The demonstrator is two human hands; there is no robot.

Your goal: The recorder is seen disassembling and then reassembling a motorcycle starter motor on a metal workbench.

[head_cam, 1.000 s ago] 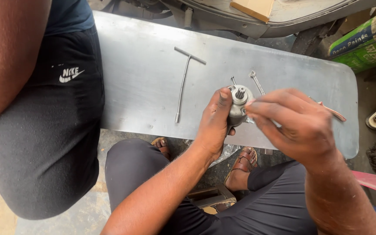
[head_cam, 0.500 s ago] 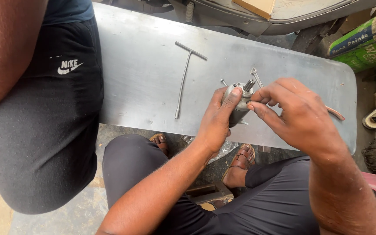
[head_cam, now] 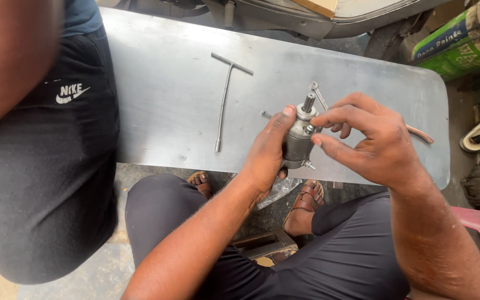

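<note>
both hands (head_cam: 268, 153) (head_cam: 370, 139) grip, seemingly, small motor (head_cam: 298, 139).

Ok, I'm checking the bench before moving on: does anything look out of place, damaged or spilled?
Nothing stands out. The left hand grips the small grey motor part while the right hand pinches at its top. The T-handle wrench and a small spanner lie flat on the metal bench; no spill shows.
</note>
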